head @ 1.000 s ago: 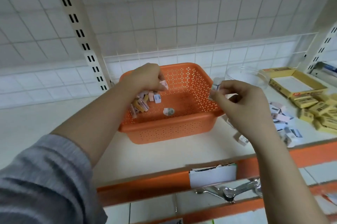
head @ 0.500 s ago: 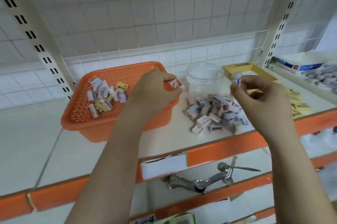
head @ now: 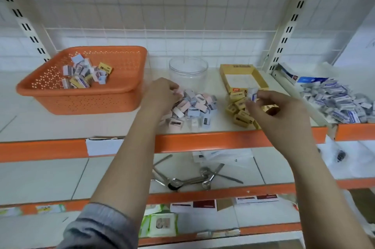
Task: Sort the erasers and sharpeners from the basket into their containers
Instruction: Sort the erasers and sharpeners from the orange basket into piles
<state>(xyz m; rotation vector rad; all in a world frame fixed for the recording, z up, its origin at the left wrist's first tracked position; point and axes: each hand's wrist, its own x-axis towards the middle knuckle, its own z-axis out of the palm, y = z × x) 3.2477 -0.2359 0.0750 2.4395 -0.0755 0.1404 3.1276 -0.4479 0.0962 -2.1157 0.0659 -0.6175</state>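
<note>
While both hands worked over the shelf: each carried one small piece away from the basket.
Left hand (head: 162, 94): had come off the basket and down onto the left edge of the pink-and-blue sharpener pile (head: 194, 106), fingers curled; half a second before it pinched a small pink piece, but whether it held or had dropped it I cannot tell — the fingers hid it.
Right hand (head: 272, 110): pinched a white-and-blue eraser (head: 252, 94) between thumb and fingertips, held just above the yellow boxed pieces (head: 241, 110) near the shelf's front edge.
Change: a second earlier both hands were at the basket; now they were to its right, over the sorted heaps.
Meaning: one transfer looked about to finish; the held eraser probably belonged with the white-and-blue heap (head: 341, 102) on the neighbouring shelf at the right.
Orange basket (head: 81, 96): toward the shelf's left end, a small cluster of mixed pieces (head: 85, 72) in it — sorting not done.
Containers: clear jar (head: 188, 70) and open yellow box (head: 243, 76) by the back edge, both seemingly unfilled.
</note>
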